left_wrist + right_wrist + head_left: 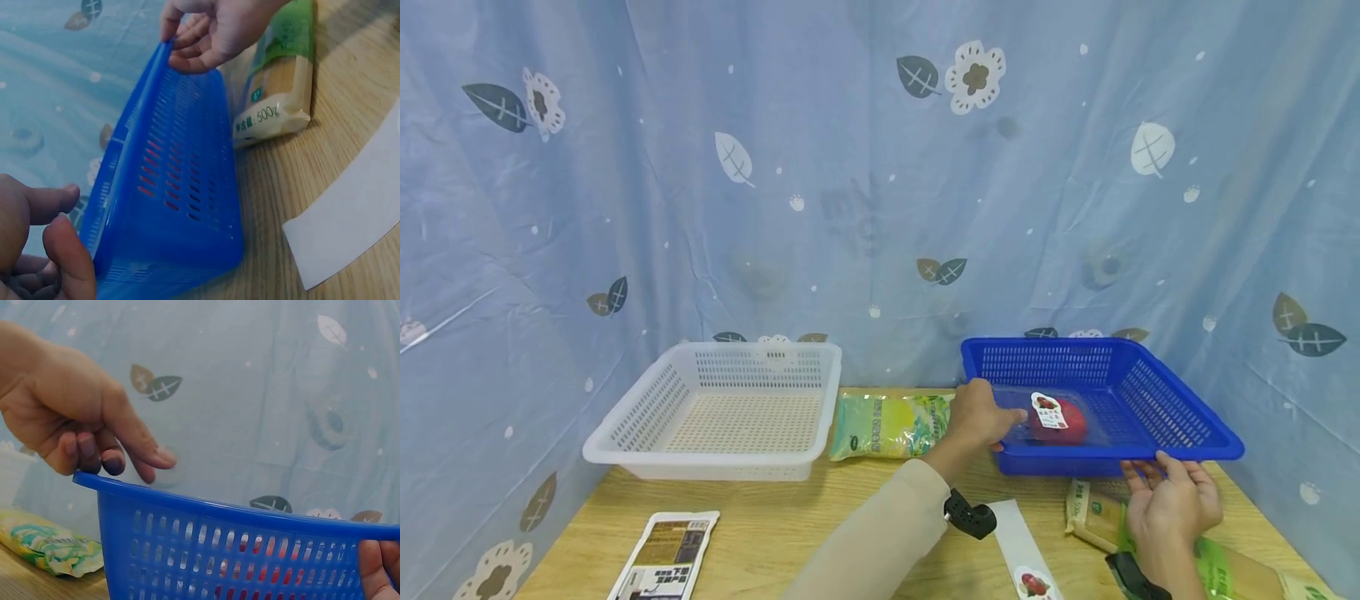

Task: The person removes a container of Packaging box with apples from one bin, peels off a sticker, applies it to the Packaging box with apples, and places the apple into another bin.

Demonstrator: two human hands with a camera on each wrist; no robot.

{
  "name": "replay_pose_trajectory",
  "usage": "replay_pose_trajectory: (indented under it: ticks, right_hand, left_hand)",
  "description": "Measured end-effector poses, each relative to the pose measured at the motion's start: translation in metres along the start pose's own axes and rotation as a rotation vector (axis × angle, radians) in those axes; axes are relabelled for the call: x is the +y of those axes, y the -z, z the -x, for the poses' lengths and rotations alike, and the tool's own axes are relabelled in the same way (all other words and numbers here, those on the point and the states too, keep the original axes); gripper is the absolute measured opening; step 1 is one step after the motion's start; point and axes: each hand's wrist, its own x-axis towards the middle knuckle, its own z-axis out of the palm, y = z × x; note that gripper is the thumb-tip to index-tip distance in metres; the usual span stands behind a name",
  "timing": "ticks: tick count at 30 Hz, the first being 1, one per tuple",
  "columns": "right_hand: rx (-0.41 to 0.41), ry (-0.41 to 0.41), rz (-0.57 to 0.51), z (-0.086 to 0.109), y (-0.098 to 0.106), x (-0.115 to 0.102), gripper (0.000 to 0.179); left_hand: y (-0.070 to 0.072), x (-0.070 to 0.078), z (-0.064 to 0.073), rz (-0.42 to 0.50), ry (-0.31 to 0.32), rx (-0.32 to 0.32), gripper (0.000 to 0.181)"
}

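My right hand (1172,500) pinches the front rim of a blue plastic basket (1120,454), thumb on top and fingers below. At the basket's left front corner, my left hand (981,414) rests with its fingertips right at the rim. In the right wrist view its thumb stretches over the rim, clear of it, and the other fingers are loosely bent. Inside the basket lies a clear plastic package with something red (1073,423) and a white label. Through the side slots in the left wrist view, red patches (150,169) show.
A white slotted basket (707,467) stands at the left, with a yellow-green bag (887,425) between the two baskets. Beige 500 g packages with green bands (1232,571) lie at front right. A white strip (1022,537) and a white-edged packet (666,558) lie on the wooden table.
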Motion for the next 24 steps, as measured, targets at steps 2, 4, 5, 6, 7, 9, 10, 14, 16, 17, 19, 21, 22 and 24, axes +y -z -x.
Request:
replay_pose_trajectory:
  ticks: [2, 4, 5, 6, 7, 9, 10, 14, 16, 17, 19, 21, 22, 24]
  right_hand:
    - [0.006, -0.009, -0.001, -0.001, 0.0, 0.001, 0.026]
    - [0.014, -0.019, -0.004, -0.001, 0.001, 0.001, 0.025]
    - [0.02, -0.024, -0.004, -0.002, 0.001, 0.001, 0.025]
    - [0.025, -0.031, 0.001, -0.002, 0.001, 0.001, 0.024]
    - [0.028, -0.04, 0.005, -0.002, 0.002, 0.001, 0.023]
    - [0.031, -0.059, 0.025, -0.002, 0.001, 0.0, 0.02]
    - [0.033, -0.071, 0.04, -0.003, 0.001, -0.001, 0.018]
    - [0.042, -0.104, 0.134, -0.002, -0.004, -0.003, 0.028]
    - [0.068, -0.103, 0.181, -0.002, -0.007, -0.004, 0.036]
    - [0.081, -0.097, 0.206, -0.001, -0.007, -0.004, 0.04]
    - [0.115, -0.083, 0.239, 0.001, -0.006, -0.005, 0.039]
    - [0.144, -0.069, 0.253, 0.004, -0.004, -0.006, 0.037]
    - [0.151, -0.063, 0.251, 0.006, -0.003, -0.007, 0.036]
    - [0.158, -0.053, 0.242, 0.01, -0.001, -0.009, 0.033]
  left_hand:
    - [0.001, -0.002, 0.002, 0.043, 0.012, -0.012, 0.045]
    - [0.003, -0.005, 0.004, 0.086, 0.018, -0.025, 0.052]
    - [0.004, -0.006, 0.005, 0.105, 0.021, -0.032, 0.05]
    - [0.005, -0.008, 0.006, 0.124, 0.022, -0.04, 0.048]
    - [0.007, -0.01, 0.007, 0.14, 0.02, -0.04, 0.045]
    - [0.01, -0.015, 0.009, 0.165, 0.011, -0.036, 0.04]
    - [0.012, -0.018, 0.011, 0.18, 0.006, -0.038, 0.038]
    - [0.023, -0.031, 0.018, 0.242, -0.025, -0.063, 0.034]
    - [0.029, -0.039, 0.023, 0.296, -0.043, -0.087, 0.034]
    - [0.033, -0.044, 0.026, 0.326, -0.051, -0.098, 0.034]
    - [0.039, -0.054, 0.033, 0.385, -0.06, -0.119, 0.034]
    - [0.044, -0.064, 0.041, 0.442, -0.064, -0.138, 0.033]
    - [0.046, -0.069, 0.044, 0.463, -0.064, -0.143, 0.032]
    - [0.049, -0.08, 0.051, 0.487, -0.059, -0.146, 0.031]
